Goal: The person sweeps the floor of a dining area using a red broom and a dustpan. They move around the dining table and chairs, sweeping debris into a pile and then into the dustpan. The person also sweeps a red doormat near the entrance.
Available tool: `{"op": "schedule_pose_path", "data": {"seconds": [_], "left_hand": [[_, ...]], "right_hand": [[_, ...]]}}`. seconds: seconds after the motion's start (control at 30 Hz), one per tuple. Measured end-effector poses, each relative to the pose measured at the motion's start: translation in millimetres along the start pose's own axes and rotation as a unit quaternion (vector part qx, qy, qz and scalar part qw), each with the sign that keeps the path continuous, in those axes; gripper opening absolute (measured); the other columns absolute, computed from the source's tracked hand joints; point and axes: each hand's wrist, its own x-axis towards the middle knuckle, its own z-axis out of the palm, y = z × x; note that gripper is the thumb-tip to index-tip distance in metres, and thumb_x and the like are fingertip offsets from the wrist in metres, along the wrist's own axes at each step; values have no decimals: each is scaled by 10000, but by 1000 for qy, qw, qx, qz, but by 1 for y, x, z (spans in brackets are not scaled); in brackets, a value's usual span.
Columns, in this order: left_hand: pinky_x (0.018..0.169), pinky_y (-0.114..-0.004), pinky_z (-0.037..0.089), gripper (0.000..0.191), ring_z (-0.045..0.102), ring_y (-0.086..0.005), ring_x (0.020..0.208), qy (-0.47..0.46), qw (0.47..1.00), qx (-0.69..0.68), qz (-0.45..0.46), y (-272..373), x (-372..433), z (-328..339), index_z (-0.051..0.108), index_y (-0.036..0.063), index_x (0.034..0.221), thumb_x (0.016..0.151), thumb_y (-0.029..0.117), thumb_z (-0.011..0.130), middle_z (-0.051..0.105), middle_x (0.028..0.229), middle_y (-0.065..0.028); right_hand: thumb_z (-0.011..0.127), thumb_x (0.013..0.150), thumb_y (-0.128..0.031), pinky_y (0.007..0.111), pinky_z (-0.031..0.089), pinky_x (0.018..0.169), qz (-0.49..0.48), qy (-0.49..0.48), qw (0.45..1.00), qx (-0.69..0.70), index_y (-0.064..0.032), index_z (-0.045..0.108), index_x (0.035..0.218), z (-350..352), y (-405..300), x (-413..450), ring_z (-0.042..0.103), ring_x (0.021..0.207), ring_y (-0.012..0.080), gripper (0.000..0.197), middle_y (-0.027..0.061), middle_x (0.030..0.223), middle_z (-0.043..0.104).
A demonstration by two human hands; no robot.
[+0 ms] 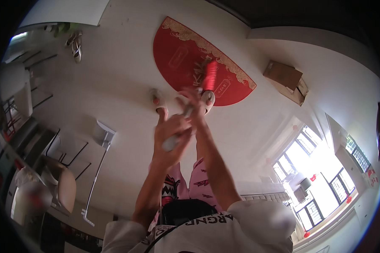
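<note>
A brush with red bristles (211, 75) and a grey handle (171, 143) is held in front of me, blurred by motion. My left hand (172, 136) is closed round the lower end of the handle. Farther up, my right hand (192, 106) grips the handle near the head; its fingers are blurred. The red head lies in view over a half-round red doormat (180, 60) with a gold wave pattern along its straight edge; whether it touches the mat cannot be told. Just below the head is my right slipper (208, 99), and my left slipper (156, 100) stands on the floor.
A long-handled dustpan (106, 132) stands on the floor at left, near chairs (66, 189). An open cardboard box (283, 79) is beyond the mat at right. Shoes (77, 50) lie at upper left. Windows (304, 145) are at right, and a wall edge is at upper right.
</note>
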Motion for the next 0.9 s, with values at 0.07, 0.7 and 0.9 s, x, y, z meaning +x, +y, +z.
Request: {"op": "schedule_pose_path", "data": {"seconds": [0.07, 0.7, 0.9], "left_hand": [[736, -347, 499, 154, 516, -213, 605, 52, 998, 12, 16, 29, -1, -29, 523, -19, 683, 769, -47, 649, 511, 646, -83], [847, -392, 546, 172, 639, -222, 742, -34, 996, -58, -56, -5, -32, 39, 573, -2, 705, 789, -111, 677, 624, 756, -106], [872, -378, 522, 88, 671, -255, 880, 164, 984, 22, -62, 2, -70, 1, 619, -44, 803, 890, -62, 622, 682, 856, -126]], "right_hand": [[848, 757, -64, 416, 535, 884, 5, -46, 994, 99, -61, 725, 1038, 43, -42, 0, 658, 1068, 302, 307, 135, 1146, 679], [779, 772, -45, 402, 507, 842, 23, -22, 991, -131, -35, 671, 989, -83, 14, -2, 623, 988, 334, 243, 147, 1077, 640], [746, 882, -207, 449, 466, 992, 135, -126, 981, -58, -78, 700, 1078, 3, 15, -35, 587, 1189, 356, 240, 151, 1210, 635]]}}
